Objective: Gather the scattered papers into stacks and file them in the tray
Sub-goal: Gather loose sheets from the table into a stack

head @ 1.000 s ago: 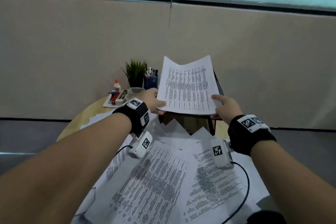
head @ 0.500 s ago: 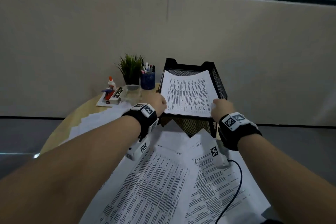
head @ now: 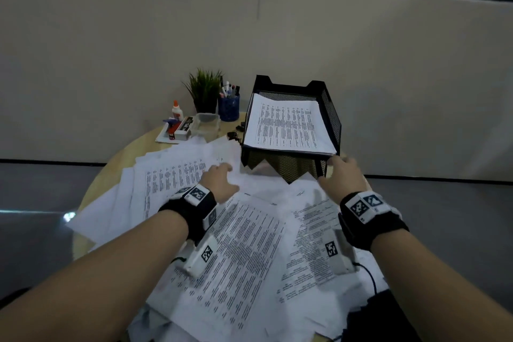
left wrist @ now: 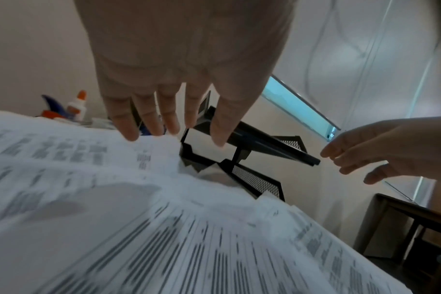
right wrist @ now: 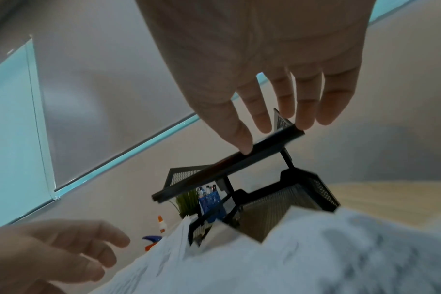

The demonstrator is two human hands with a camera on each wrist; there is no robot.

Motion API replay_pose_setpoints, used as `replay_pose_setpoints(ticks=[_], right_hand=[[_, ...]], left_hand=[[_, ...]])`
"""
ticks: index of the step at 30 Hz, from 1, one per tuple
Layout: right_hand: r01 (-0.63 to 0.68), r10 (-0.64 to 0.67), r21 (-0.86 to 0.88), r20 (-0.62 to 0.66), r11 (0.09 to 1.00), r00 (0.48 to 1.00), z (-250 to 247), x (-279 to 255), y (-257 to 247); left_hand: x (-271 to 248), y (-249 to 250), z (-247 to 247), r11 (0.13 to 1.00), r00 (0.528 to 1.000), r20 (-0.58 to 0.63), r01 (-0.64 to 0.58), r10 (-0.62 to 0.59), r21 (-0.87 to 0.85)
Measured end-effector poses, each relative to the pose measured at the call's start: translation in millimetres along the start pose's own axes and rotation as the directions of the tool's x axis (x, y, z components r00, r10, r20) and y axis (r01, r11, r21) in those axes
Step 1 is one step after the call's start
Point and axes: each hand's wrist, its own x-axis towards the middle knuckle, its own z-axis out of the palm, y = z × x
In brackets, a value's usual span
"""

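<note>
A black mesh two-tier tray (head: 330, 108) stands at the table's far side, with a stack of printed sheets (head: 286, 126) lying in its top tier. Scattered printed papers (head: 244, 244) cover the near table. My left hand (head: 219, 179) hovers open over the papers left of the tray, fingers straight (left wrist: 169, 119), holding nothing. My right hand (head: 345, 172) is open just in front of the tray's front right corner, fingers extended near the top tier's front rim (right wrist: 239, 159); whether they touch it I cannot tell. The lower tier (left wrist: 254, 179) shows below, partly hidden by papers.
At the back left stand a small green plant (head: 205, 89), a blue pen cup (head: 229, 107), a glue bottle (head: 177, 111), a clear plastic box (head: 206, 125) and a stapler set (head: 177, 128). Black binder clips (head: 234, 134) lie beside the tray. The round wooden table's edge (head: 91, 189) curves left.
The stack both hands held up went down into the top tier and was released. Both hands drew back toward me, the left one lower and left over the scattered papers.
</note>
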Motion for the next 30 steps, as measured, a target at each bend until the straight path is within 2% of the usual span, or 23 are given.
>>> replay_pose_setpoints(ticks=[3, 8, 11, 13, 17, 21, 26, 30], right_hand=[[-0.043, 0.042, 0.015, 0.066, 0.999, 0.997, 23.0, -33.2, 6.4], [-0.142, 0.139, 0.009, 0.136, 0.99, 0.981, 58.5, -78.0, 15.7], [-0.261, 0.263, -0.035, 0.159, 0.965, 0.952, 78.6, -102.7, 21.5], [-0.352, 0.355, -0.049, 0.181, 0.935, 0.917, 92.9, -114.6, 24.1], [-0.508, 0.499, -0.014, 0.206, 0.861, 0.841, 110.0, -123.8, 29.0], [-0.585, 0.559, 0.082, 0.214, 0.807, 0.801, 108.8, -122.4, 35.3], [-0.655, 0.649, 0.287, 0.131, 0.699, 0.749, 99.4, -112.4, 58.7], [-0.621, 0.662, 0.461, 0.093, 0.634, 0.744, 96.3, -103.4, 72.4]], left_hand=[[-25.2, -19.7, 14.8, 0.993, 0.988, 0.107, 0.102, -0.108, 0.06], [-57.0, -48.1, 30.5, 0.944, 0.954, 0.162, 0.207, -0.253, 0.256], [-71.6, -58.1, 40.5, 0.902, 0.928, 0.157, 0.271, -0.337, 0.335], [-79.6, -64.2, 47.6, 0.88, 0.926, 0.104, 0.304, -0.363, 0.366], [-88.7, -77.8, 55.4, 0.884, 0.923, 0.012, 0.365, -0.385, 0.291], [-94.7, -77.2, 54.7, 0.873, 0.918, -0.003, 0.378, -0.397, 0.308], [-93.1, -77.7, 48.5, 0.866, 0.898, 0.017, 0.417, -0.439, 0.277], [-91.1, -86.1, 41.2, 0.888, 0.887, 0.063, 0.45, -0.457, 0.095]])
